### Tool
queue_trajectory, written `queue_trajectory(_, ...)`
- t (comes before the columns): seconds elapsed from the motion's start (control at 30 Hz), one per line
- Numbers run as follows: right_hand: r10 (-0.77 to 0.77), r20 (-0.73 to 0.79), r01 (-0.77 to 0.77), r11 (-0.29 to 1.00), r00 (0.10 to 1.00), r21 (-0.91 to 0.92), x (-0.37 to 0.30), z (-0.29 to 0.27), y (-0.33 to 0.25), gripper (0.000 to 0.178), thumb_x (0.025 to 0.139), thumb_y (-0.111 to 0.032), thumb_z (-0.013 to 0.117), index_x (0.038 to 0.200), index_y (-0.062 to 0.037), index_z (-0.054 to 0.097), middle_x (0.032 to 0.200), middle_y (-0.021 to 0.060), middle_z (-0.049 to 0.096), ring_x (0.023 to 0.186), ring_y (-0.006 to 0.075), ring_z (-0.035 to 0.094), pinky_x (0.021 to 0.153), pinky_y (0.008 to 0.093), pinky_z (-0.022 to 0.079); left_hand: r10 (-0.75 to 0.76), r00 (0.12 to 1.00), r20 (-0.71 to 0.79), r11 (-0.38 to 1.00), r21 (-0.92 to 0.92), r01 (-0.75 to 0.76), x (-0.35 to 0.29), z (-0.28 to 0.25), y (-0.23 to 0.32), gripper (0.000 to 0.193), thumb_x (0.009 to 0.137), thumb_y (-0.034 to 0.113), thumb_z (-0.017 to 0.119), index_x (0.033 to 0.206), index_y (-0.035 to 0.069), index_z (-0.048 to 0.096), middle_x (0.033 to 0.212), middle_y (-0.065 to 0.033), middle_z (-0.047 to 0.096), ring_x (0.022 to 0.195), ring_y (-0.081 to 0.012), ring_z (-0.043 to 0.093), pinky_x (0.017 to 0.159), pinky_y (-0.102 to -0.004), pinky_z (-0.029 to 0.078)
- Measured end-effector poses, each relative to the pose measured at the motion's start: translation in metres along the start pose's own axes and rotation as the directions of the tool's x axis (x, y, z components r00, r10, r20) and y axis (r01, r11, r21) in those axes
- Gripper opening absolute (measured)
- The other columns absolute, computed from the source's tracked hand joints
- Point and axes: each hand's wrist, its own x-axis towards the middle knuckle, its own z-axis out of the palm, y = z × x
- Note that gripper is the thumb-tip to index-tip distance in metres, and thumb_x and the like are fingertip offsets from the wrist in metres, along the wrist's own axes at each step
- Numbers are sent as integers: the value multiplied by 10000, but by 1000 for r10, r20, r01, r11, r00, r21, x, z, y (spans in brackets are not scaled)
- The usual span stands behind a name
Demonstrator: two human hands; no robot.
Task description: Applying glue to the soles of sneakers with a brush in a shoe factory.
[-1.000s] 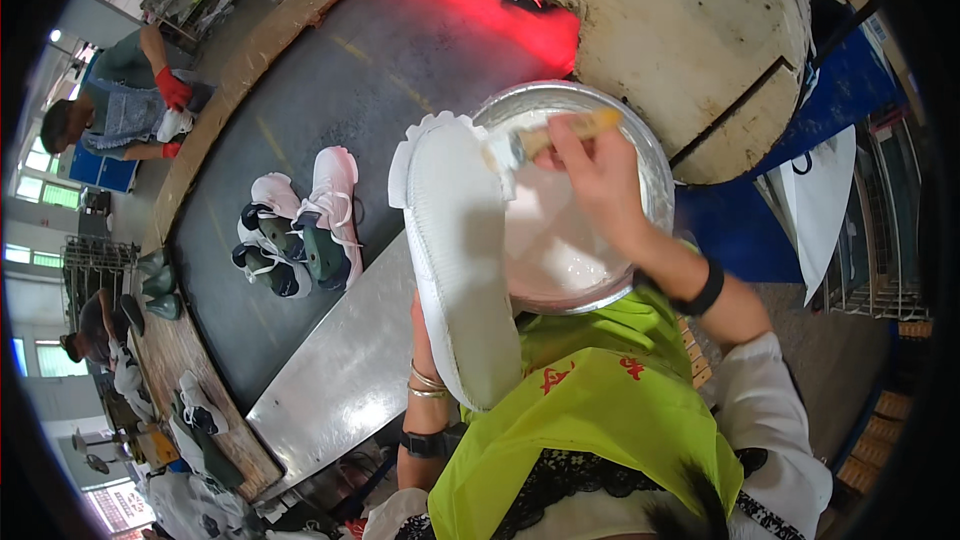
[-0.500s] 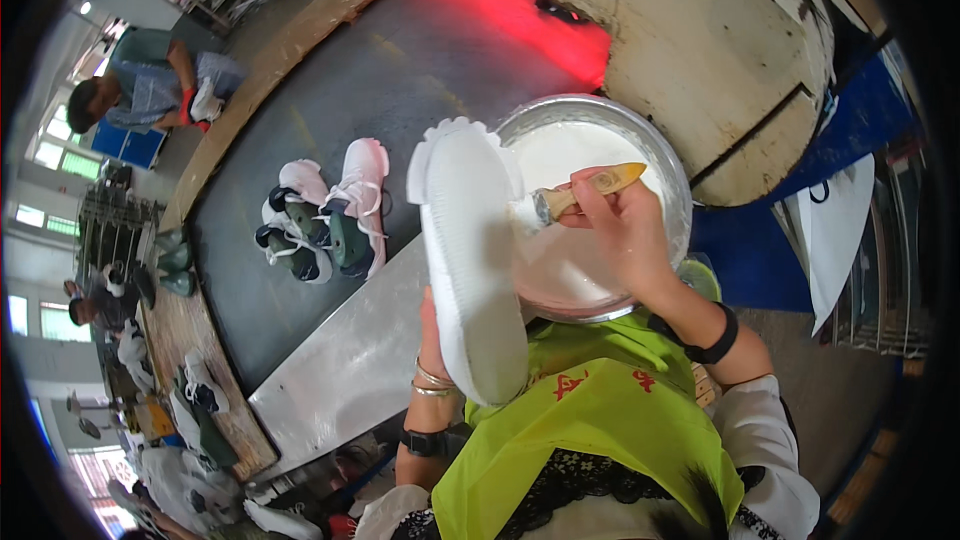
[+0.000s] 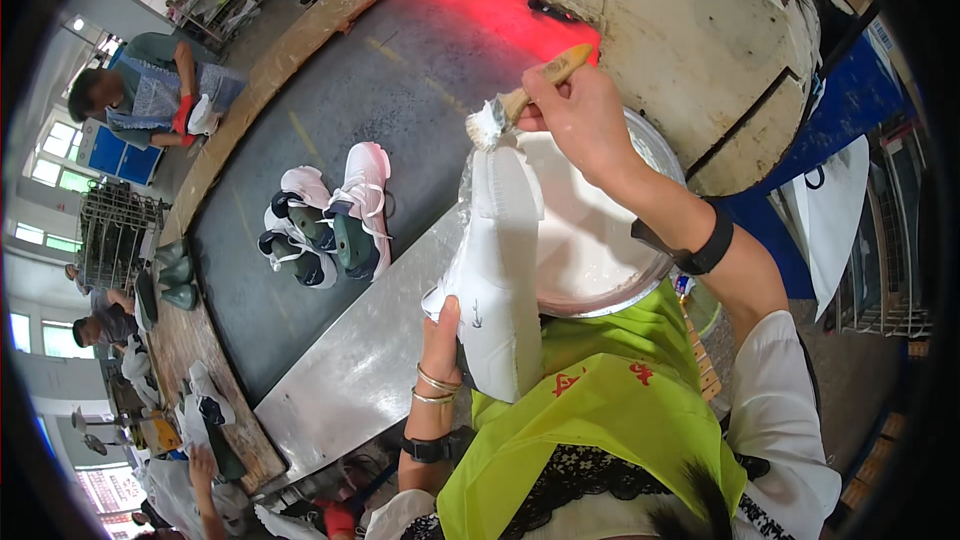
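A white sneaker (image 3: 503, 270) stands tilted up in front of me, toe end away and its side and sole edge toward the head view. My left hand (image 3: 440, 345) grips it low on the left, thumb showing and other fingers hidden. In my right hand (image 3: 582, 125) is a wooden-handled brush (image 3: 489, 124), its bristles thick with white paste and against the toe end. Beneath my right forearm sits a metal basin (image 3: 672, 165) holding white liquid.
Several white-and-dark-green sneakers (image 3: 350, 215) rest on the dark belt (image 3: 290, 120), left of the basin. A metal sheet (image 3: 345, 375) slopes along its near side. A cream machine housing (image 3: 690, 30) with red glow stands at the far right. People work beyond the wooden edge (image 3: 225, 125).
The brush has risen from over the basin, leftward and away, onto the shoe's toe. The shoe has been turned from sole-facing to side-facing.
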Motion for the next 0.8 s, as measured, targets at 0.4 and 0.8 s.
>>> queue_trajectory(0.4,-16,59,17,1000,998,-15,-13,-7,-8,232,904,-165,558,852,58,595,719,111,635,629,147,633,585,281,504,-75,997,-14,997,-6,74,-2,0,8,586,957,472,438,1333,23,435,1206,-127,589,1021,-231,620,873,-367,519)
queue_trajectory(0.8,-547,472,662,741,691,-111,-98,-7,3,150,844,-24,580,994,-21,592,997,101,618,841,246,623,762,315,504,-144,985,97,938,-304,167,-12,-8,16,556,979,429,402,1356,21,408,1237,-132,576,1058,-240,611,910,-381,508)
